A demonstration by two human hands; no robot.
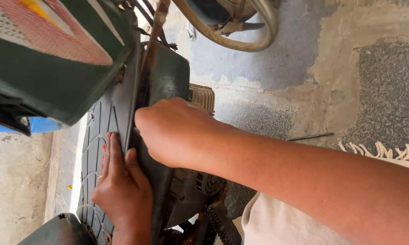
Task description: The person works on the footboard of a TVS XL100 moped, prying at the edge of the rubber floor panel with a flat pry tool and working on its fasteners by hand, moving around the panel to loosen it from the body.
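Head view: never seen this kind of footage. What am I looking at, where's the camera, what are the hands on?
There is no robot here. A person wears a single camera on the head, so the view looks down at their own two bare hands beside what looks like a motorcycle or scooter.

The left hand lies flat against the tyre, fingers pointing up along its tread. The right hand reaches across from the right, curled over the edge of the dark mudguard that wraps the wheel; its fingertips are hidden, so I cannot tell whether it grips anything.

Above left is a green body panel. Finned engine parts sit behind the hands. The ground is rough concrete, with a thin metal rod lying on it.
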